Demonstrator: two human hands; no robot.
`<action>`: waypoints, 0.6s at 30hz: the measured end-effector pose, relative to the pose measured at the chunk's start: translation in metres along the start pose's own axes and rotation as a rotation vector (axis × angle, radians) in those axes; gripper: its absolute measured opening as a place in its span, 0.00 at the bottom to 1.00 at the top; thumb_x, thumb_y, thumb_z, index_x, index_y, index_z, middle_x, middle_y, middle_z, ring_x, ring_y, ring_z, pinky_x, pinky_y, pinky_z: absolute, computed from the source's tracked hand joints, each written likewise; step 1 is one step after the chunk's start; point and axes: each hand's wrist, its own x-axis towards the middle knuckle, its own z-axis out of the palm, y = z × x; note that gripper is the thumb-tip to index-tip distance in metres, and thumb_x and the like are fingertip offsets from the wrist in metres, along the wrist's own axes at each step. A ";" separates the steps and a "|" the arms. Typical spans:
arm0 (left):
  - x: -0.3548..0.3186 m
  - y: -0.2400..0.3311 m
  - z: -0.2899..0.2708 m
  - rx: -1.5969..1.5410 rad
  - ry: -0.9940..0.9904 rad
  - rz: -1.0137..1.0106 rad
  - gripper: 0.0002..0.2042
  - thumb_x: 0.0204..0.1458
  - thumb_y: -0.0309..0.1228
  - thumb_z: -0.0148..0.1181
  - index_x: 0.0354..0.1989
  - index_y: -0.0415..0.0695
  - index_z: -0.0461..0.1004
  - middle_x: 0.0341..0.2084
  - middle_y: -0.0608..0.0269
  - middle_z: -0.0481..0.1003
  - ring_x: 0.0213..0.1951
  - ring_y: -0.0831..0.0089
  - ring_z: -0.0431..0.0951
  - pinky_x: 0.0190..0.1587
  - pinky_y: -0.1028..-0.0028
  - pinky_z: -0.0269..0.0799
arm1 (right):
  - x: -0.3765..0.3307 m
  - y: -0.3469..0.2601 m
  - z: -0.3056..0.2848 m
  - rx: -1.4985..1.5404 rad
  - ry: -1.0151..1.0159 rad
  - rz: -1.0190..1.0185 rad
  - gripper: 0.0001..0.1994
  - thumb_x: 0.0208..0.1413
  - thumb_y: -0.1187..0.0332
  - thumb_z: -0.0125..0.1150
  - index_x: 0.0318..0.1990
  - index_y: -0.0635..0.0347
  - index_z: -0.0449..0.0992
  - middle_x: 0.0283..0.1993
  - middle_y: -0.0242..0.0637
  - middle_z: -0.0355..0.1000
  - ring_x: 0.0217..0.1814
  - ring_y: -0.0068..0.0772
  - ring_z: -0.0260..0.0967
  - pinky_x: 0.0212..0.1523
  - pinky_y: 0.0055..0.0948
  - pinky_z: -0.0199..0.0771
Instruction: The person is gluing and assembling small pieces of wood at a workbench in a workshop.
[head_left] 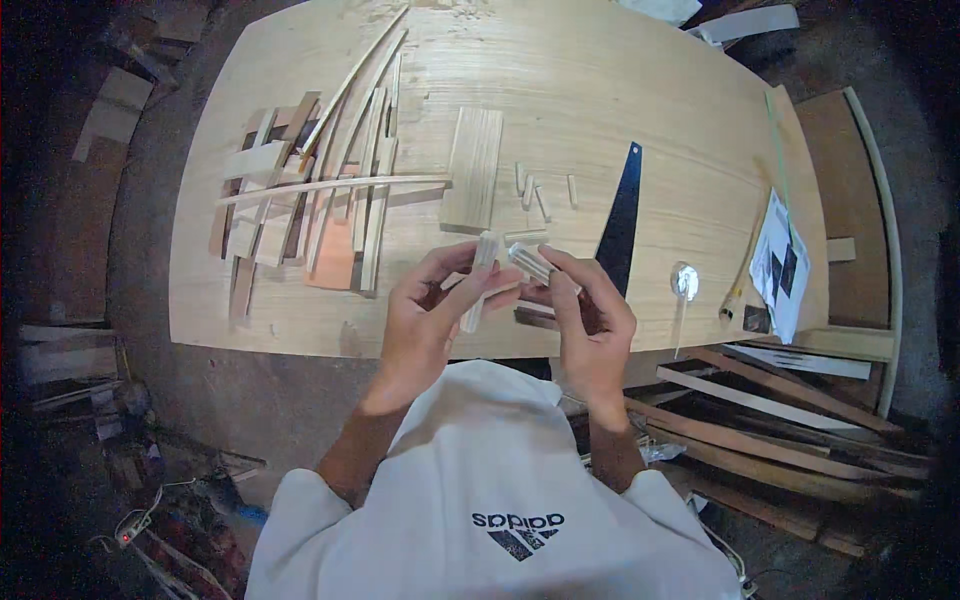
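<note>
Above the near edge of the table, my left hand is closed around a short pale wooden strip, held nearly upright between thumb and fingers. My right hand pinches another short pale piece, tilted, its end close to the left one. What exactly the right piece is made of is too blurred to tell. Just beyond the hands lie several small wooden sticks and a flat wooden block. To the right of them rests a saw with a dark blade; its lower end is hidden by my right hand.
Long thin strips and board offcuts are piled on the left of the wooden table. A small shiny round thing and a white sheet with black shapes lie on the right. Planks are stacked on the floor at the right.
</note>
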 end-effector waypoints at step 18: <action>0.000 -0.010 0.022 -0.036 0.042 0.057 0.15 0.58 0.23 0.57 0.51 0.27 0.68 0.43 0.47 0.75 0.47 0.63 0.79 0.54 0.70 0.76 | 0.010 -0.019 -0.020 -0.012 -0.039 0.007 0.11 0.57 0.77 0.61 0.48 0.64 0.78 0.40 0.35 0.74 0.37 0.17 0.69 0.30 0.16 0.68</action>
